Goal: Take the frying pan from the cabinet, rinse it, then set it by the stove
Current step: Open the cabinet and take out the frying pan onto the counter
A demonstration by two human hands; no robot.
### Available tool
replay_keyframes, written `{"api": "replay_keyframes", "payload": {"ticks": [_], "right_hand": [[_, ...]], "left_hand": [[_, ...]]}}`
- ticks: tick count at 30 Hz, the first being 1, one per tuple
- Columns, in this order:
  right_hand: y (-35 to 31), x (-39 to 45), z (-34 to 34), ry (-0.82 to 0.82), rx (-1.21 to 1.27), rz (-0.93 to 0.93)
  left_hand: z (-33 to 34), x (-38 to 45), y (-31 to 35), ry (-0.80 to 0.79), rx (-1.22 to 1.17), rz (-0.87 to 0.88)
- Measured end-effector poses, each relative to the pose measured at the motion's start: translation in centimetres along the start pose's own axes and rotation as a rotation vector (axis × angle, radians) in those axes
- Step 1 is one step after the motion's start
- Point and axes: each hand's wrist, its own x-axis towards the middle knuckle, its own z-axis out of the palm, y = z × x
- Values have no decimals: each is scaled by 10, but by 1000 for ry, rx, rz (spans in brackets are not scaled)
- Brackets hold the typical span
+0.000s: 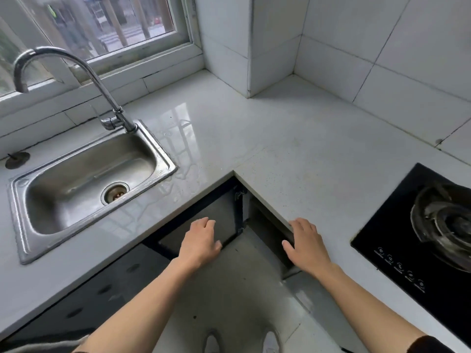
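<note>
No frying pan is in sight. The corner cabinet (224, 215) under the L-shaped white counter (280, 149) shows a dark-framed door with a hinge at the inner corner. My left hand (200, 242) hovers in front of that door, fingers loosely curled, holding nothing. My right hand (305, 244) is spread flat near the counter's lower edge on the right side of the corner, also holding nothing. The steel sink (84, 184) with its curved tap (76, 72) lies to the left. The black glass stove (423, 238) with a gas burner is at the right.
A window runs behind the sink. White tiled walls form a pillar at the back corner. Water drops lie on the counter right of the sink. A round dark plug sits at the far left. My shoes show on the tiled floor below.
</note>
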Motion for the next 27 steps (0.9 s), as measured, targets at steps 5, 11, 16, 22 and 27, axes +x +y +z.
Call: {"api": "replay_keyframes", "payload": {"ticks": [5, 11, 16, 22, 27], "right_hand": [[-7, -23, 21, 10, 163, 51], [-25, -43, 60, 15, 194, 168], [-27, -54, 78, 41, 198, 223], [11, -6, 123, 147, 175, 200], [48, 39, 188, 253, 134, 232]], "left_hand": [[9, 31, 9, -41, 8, 175], [33, 50, 0, -107, 40, 361], [41, 60, -2, -132, 46, 392], [86, 106, 17, -9, 34, 484], [153, 153, 23, 57, 33, 555]]}}
